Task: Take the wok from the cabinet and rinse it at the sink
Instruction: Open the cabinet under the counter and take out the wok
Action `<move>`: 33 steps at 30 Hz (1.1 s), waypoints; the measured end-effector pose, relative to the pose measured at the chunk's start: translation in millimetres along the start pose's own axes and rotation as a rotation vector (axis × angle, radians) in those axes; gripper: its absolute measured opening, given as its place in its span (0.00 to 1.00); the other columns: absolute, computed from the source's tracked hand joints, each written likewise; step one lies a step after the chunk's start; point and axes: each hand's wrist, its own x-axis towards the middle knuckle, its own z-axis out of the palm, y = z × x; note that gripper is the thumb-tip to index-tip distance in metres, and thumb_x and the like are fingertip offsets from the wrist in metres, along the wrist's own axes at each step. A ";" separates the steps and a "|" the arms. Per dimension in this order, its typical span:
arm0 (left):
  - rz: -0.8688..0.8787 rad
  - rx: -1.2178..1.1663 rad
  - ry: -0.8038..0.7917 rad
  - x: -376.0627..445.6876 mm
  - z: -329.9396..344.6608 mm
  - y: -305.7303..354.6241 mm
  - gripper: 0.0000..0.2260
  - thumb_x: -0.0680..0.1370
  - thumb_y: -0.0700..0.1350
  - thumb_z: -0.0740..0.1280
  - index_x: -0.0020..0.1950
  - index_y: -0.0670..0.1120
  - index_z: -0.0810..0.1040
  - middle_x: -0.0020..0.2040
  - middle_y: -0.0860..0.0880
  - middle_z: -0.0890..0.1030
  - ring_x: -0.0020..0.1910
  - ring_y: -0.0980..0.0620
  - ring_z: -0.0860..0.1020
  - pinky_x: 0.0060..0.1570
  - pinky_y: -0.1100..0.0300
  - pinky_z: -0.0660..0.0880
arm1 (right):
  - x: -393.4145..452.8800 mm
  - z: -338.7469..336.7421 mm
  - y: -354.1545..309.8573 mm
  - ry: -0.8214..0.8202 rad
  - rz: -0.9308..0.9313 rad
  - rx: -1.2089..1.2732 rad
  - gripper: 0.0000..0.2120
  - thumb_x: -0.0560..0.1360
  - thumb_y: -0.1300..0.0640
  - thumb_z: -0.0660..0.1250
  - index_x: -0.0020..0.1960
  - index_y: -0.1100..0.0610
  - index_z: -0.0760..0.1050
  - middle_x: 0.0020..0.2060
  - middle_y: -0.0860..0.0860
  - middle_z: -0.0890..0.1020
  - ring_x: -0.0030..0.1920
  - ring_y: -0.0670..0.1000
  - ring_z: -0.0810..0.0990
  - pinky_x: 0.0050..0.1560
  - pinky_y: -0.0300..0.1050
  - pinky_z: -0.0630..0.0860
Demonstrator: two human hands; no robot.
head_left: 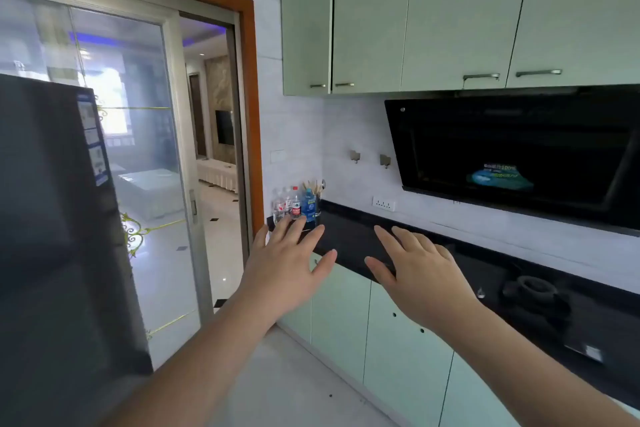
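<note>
Both my hands are held out in front of me, palms down and fingers spread, holding nothing. My left hand (289,260) hovers over the left end of the black countertop (349,236). My right hand (420,270) hovers beside it, above the counter's front edge. Below the counter run pale green base cabinet doors (405,350), all closed. More pale green wall cabinets (450,17) hang above, also closed. No wok and no sink are in view.
A black range hood (519,156) hangs over a gas hob burner (535,288) at the right. Several bottles (294,206) and a utensil holder stand in the counter's far left corner. A dark fridge (59,236) stands at the left, beside a glass sliding door (138,149).
</note>
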 end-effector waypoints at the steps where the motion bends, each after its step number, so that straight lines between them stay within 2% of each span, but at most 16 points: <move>1: 0.006 0.018 -0.009 8.2 6.4 4.0 0.28 0.78 0.66 0.42 0.77 0.60 0.50 0.80 0.52 0.49 0.78 0.50 0.44 0.75 0.46 0.43 | 7.2 4.6 7.5 0.003 -0.009 0.001 0.31 0.79 0.35 0.44 0.78 0.46 0.48 0.77 0.48 0.59 0.76 0.51 0.56 0.74 0.51 0.57; 4: -0.001 0.029 -0.050 33.0 29.8 13.7 0.29 0.78 0.67 0.42 0.77 0.60 0.48 0.80 0.52 0.52 0.78 0.47 0.49 0.75 0.45 0.49 | 30.4 23.8 33.2 -0.002 -0.013 -0.028 0.32 0.78 0.34 0.41 0.78 0.46 0.49 0.77 0.49 0.59 0.76 0.51 0.56 0.74 0.52 0.56; 6: 0.005 0.015 -0.083 47.9 48.4 22.2 0.28 0.78 0.67 0.43 0.77 0.60 0.47 0.79 0.51 0.54 0.78 0.47 0.52 0.74 0.46 0.52 | 45.5 38.1 46.8 0.013 -0.019 -0.040 0.36 0.74 0.33 0.34 0.78 0.46 0.50 0.77 0.49 0.57 0.77 0.52 0.56 0.75 0.54 0.53; 10: -0.002 0.042 -0.111 68.2 83.2 23.6 0.28 0.79 0.66 0.45 0.77 0.60 0.47 0.79 0.52 0.54 0.78 0.49 0.52 0.75 0.46 0.52 | 73.1 65.5 65.6 -0.019 -0.022 -0.013 0.41 0.69 0.33 0.28 0.78 0.45 0.50 0.78 0.50 0.53 0.77 0.53 0.53 0.76 0.57 0.49; 12: -0.017 0.032 -0.113 76.0 100.3 21.7 0.28 0.79 0.65 0.45 0.78 0.59 0.46 0.79 0.52 0.54 0.78 0.49 0.51 0.76 0.47 0.51 | 86.6 82.9 71.7 -0.048 -0.041 0.026 0.37 0.73 0.32 0.32 0.78 0.45 0.49 0.78 0.50 0.52 0.78 0.53 0.52 0.76 0.56 0.48; 14: -0.039 -0.009 -0.112 83.9 117.2 16.7 0.28 0.79 0.65 0.45 0.78 0.59 0.46 0.79 0.53 0.53 0.78 0.50 0.50 0.76 0.48 0.50 | 98.8 100.8 76.0 -0.097 -0.051 0.066 0.32 0.78 0.34 0.39 0.78 0.45 0.49 0.79 0.50 0.52 0.78 0.53 0.51 0.77 0.56 0.48; 16: -0.065 -0.025 -0.110 93.7 132.1 10.3 0.28 0.79 0.65 0.44 0.77 0.59 0.46 0.79 0.53 0.52 0.78 0.51 0.49 0.76 0.49 0.49 | 110.5 119.0 76.7 -0.129 -0.058 0.091 0.31 0.79 0.36 0.43 0.78 0.46 0.48 0.79 0.50 0.51 0.78 0.53 0.50 0.77 0.56 0.47; 21: -0.082 -0.025 -0.115 121.2 167.2 -13.4 0.29 0.78 0.66 0.44 0.77 0.59 0.43 0.80 0.53 0.50 0.78 0.50 0.48 0.76 0.47 0.50 | 145.3 162.0 66.6 -0.128 -0.062 0.124 0.32 0.79 0.36 0.45 0.79 0.47 0.42 0.79 0.51 0.50 0.78 0.54 0.51 0.76 0.55 0.48; 28: -0.052 0.001 -0.126 162.3 218.8 -80.8 0.28 0.79 0.65 0.44 0.78 0.57 0.45 0.80 0.52 0.50 0.78 0.49 0.48 0.76 0.48 0.48 | 207.5 230.0 24.0 -0.197 -0.077 0.146 0.32 0.79 0.36 0.45 0.79 0.48 0.43 0.79 0.50 0.49 0.78 0.53 0.50 0.77 0.55 0.48; 33: -0.031 -0.105 -0.129 197.9 255.1 -144.3 0.28 0.80 0.64 0.46 0.78 0.57 0.46 0.80 0.52 0.49 0.78 0.51 0.46 0.72 0.55 0.41 | 251.8 287.0 -17.1 -0.226 -0.063 0.164 0.34 0.79 0.37 0.47 0.79 0.50 0.41 0.79 0.49 0.47 0.78 0.53 0.45 0.77 0.54 0.45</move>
